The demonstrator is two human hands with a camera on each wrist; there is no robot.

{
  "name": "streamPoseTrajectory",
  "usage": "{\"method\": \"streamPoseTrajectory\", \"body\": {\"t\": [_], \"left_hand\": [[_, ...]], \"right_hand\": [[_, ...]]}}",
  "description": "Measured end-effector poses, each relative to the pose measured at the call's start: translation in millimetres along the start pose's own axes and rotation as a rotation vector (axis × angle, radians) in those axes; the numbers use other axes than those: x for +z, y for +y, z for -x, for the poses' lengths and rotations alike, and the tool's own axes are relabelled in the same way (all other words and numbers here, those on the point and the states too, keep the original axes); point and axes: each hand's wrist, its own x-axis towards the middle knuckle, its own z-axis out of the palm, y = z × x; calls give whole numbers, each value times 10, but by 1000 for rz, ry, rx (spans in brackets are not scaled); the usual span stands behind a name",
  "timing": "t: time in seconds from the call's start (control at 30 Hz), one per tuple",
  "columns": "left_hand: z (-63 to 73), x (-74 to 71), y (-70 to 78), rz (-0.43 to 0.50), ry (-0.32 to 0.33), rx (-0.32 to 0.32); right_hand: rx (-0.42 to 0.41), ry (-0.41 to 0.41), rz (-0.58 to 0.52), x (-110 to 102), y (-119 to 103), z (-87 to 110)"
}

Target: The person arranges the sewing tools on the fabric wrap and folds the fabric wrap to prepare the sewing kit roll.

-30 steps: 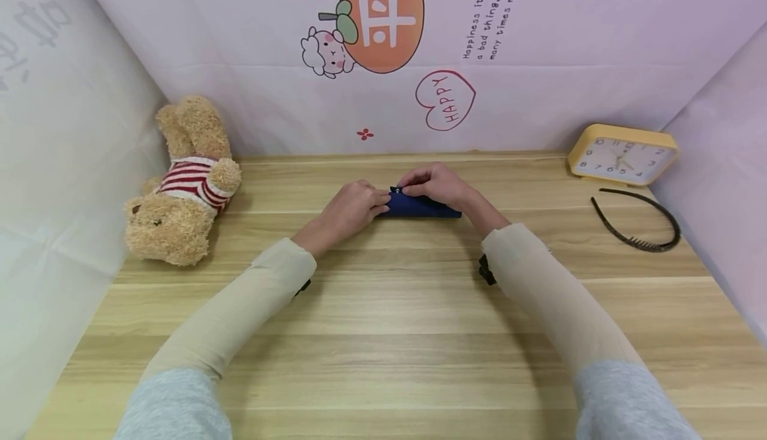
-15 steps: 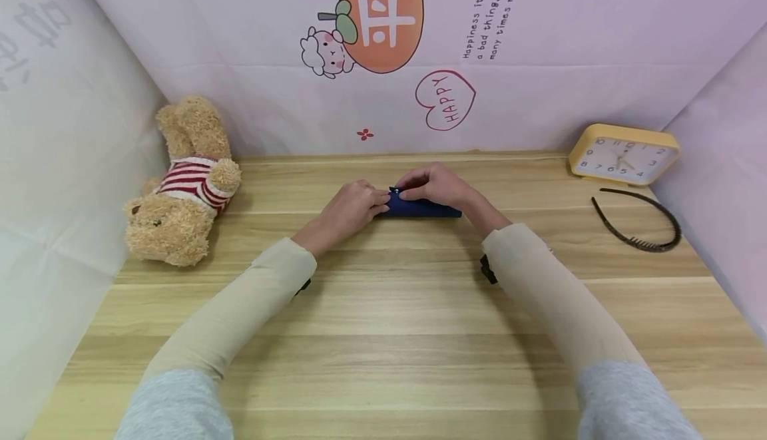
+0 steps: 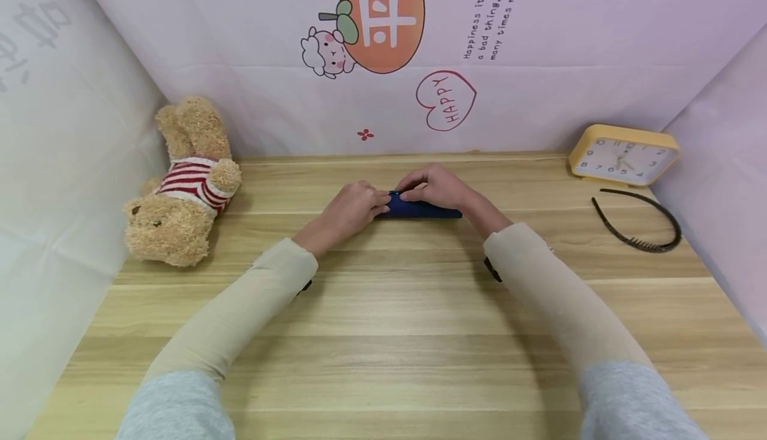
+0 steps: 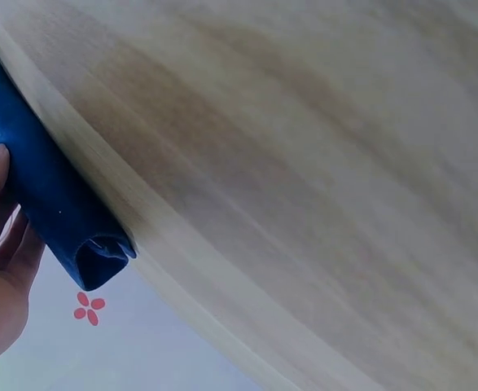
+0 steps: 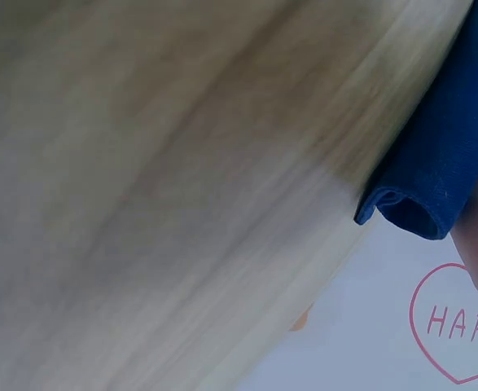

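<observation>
A dark blue rolled-up piece of soft, leather-like material [image 3: 427, 209] lies near the back of the table. In the left wrist view the roll [image 4: 55, 183] shows a hollow end with an overlapping edge. The right wrist view shows its other end [image 5: 434, 151], also hollow. My left hand [image 3: 355, 206] grips its left part, thumb on the near face and fingers behind. My right hand [image 3: 440, 187] pinches the upper edge near the middle. Between the fingertips a small dark shiny piece [image 3: 394, 192] shows; its kind is too small to tell.
At the left lies a teddy bear [image 3: 186, 187] in a striped shirt. A yellow clock [image 3: 623, 155] stands at the back right, with a black headband [image 3: 656, 245] in front of it. A printed cloth wall [image 3: 281, 107] closes the table's back.
The small dark piece at the roll's upper edge stood up more earlier and now lies lower between the fingertips. Both hands stay almost in place.
</observation>
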Motion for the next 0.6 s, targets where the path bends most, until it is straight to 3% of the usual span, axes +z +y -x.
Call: {"method": "streamPoseTrajectory", "body": {"t": [0.17,0.6], "left_hand": [[-6,-7,20,-1,-5,-12],[9,-37,44,-4,-3,-8]], "right_hand": [[-70,2,39,-4,-6,17],[-147,22,108,9,-36,59]]}}
